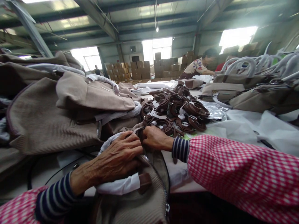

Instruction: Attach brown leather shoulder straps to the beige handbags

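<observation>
Fingers of left hand [118,158] curled, gripping beige bag [149,202]; right hand [154,138] fingers closed, pinching bag's top beside zipper [149,162].

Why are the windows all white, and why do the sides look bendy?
Head view: the windows are blown out by daylight; the wide lens bends the roof beams and stretches the checked sleeve at the edge; the left hand and right hand at the centre look sharp.
</observation>
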### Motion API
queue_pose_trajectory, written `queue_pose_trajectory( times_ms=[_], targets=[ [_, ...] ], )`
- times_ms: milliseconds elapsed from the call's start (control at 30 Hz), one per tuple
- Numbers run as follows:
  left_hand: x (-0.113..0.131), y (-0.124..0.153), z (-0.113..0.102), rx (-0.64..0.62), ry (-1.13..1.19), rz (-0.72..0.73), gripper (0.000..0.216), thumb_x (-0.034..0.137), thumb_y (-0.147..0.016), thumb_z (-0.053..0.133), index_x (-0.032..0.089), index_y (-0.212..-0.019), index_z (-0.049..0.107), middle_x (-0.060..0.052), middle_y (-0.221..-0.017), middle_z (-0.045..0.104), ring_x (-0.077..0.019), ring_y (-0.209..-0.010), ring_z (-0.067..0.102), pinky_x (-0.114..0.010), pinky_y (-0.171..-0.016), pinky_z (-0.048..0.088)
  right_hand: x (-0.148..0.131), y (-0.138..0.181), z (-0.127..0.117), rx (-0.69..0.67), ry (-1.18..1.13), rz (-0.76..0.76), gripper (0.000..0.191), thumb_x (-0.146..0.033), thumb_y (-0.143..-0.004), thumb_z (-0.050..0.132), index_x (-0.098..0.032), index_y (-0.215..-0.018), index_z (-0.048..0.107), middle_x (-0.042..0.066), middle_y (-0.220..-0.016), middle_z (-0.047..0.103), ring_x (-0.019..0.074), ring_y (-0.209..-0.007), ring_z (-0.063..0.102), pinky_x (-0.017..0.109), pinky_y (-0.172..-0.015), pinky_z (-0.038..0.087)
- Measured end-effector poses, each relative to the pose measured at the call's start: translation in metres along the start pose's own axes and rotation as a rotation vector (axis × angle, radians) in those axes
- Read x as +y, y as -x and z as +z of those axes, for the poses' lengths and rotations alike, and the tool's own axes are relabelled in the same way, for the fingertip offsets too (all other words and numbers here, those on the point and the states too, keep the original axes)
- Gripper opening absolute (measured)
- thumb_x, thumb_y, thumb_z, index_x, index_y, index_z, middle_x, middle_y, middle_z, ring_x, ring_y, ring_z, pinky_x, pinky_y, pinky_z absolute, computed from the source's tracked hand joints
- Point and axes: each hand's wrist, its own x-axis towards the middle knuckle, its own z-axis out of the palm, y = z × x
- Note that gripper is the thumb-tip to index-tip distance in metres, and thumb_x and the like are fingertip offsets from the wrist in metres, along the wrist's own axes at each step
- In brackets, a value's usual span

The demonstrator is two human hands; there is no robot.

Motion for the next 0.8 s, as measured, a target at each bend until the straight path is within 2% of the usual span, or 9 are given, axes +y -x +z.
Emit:
queue_pose_trajectory(
  times_ms=[133,200,267,367,467,533,633,700,800],
  targets=[
    [-0.001,0.005,0.0,0.048,0.057,0.004,0.019,0.036,-0.104,0.059,0.022,-0.092,0.062,-0.003,-0.101,0.066,-0.0224,-0.097,0.055,-0.042,-0.104,0.035,0.002,0.005,0.004,-0.003,0.193,-0.1,0.02,-0.021,-0.092,0.06,-0.014,-0.1,0.076,0.019,-0.101,0.079,0.0299,-0.094,0.076,0.033,-0.074,0.051],
    [-0.001,0.008,-0.003,0.036,0.083,-0.028,0.016,0.035,-0.103,0.061,0.022,-0.094,0.064,-0.002,-0.101,0.066,-0.0222,-0.099,0.055,-0.041,-0.105,0.036,0.004,0.008,0.006,0.029,0.23,-0.085,0.021,-0.022,-0.093,0.059,-0.015,-0.104,0.075,0.019,-0.104,0.079,0.0305,-0.096,0.075,0.033,-0.074,0.051],
    [0.0,0.01,-0.006,0.0,0.112,-0.066,0.013,0.034,-0.102,0.062,0.022,-0.098,0.065,-0.003,-0.107,0.067,-0.0225,-0.106,0.056,-0.041,-0.11,0.036,0.009,0.012,0.005,0.065,0.202,-0.072,0.021,-0.024,-0.093,0.061,-0.016,-0.108,0.073,0.016,-0.106,0.079,0.0296,-0.096,0.074,0.033,-0.074,0.048],
    [-0.002,0.016,-0.01,-0.031,0.16,-0.099,0.012,0.032,-0.102,0.061,0.024,-0.109,0.067,-0.003,-0.121,0.068,-0.0233,-0.12,0.055,-0.041,-0.117,0.035,0.016,0.028,0.0,0.062,0.039,-0.146,0.017,-0.022,-0.095,0.061,-0.019,-0.108,0.072,0.008,-0.1,0.079,0.0224,-0.091,0.072,0.03,-0.074,0.044],
    [-0.007,0.024,-0.01,0.029,0.178,-0.058,0.024,0.024,-0.105,0.053,0.025,-0.127,0.064,-0.004,-0.133,0.068,-0.023,-0.133,0.052,-0.041,-0.122,0.034,0.017,0.05,0.001,0.036,-0.081,-0.273,0.016,-0.016,-0.097,0.059,-0.018,-0.107,0.071,0.004,-0.1,0.076,0.0175,-0.092,0.069,0.027,-0.076,0.042],
    [-0.011,0.026,-0.007,0.063,0.151,0.006,0.031,0.016,-0.106,0.046,0.025,-0.131,0.063,-0.004,-0.135,0.069,-0.022,-0.136,0.052,-0.04,-0.123,0.033,0.015,0.059,0.008,0.016,-0.036,-0.36,0.014,-0.019,-0.097,0.062,-0.017,-0.108,0.07,0.006,-0.105,0.075,0.0183,-0.091,0.068,0.029,-0.073,0.041],
    [-0.016,0.021,-0.003,0.054,0.106,0.044,0.033,0.012,-0.107,0.039,0.024,-0.115,0.068,-0.004,-0.126,0.072,-0.0208,-0.125,0.057,-0.037,-0.116,0.038,0.011,0.061,0.024,-0.015,0.092,-0.401,0.015,-0.024,-0.098,0.061,-0.015,-0.107,0.069,0.008,-0.105,0.074,0.0194,-0.08,0.066,0.032,-0.062,0.035],
    [-0.018,0.013,0.0,0.034,0.088,0.007,0.033,0.015,-0.11,0.036,0.022,-0.1,0.068,-0.003,-0.112,0.073,-0.0204,-0.108,0.059,-0.036,-0.105,0.042,0.009,0.057,0.031,-0.033,0.141,-0.384,0.014,-0.02,-0.099,0.058,-0.015,-0.106,0.069,0.009,-0.101,0.074,0.0195,-0.075,0.065,0.033,-0.059,0.033],
    [-0.018,0.001,0.004,-0.003,0.012,-0.035,0.036,0.023,-0.112,0.037,0.02,-0.088,0.063,-0.003,-0.093,0.07,-0.0206,-0.089,0.054,-0.036,-0.09,0.041,0.005,0.054,0.033,-0.046,0.184,-0.393,0.016,-0.019,-0.099,0.059,-0.014,-0.11,0.068,0.01,-0.102,0.073,0.0208,-0.077,0.065,0.034,-0.059,0.034]
  ],
)
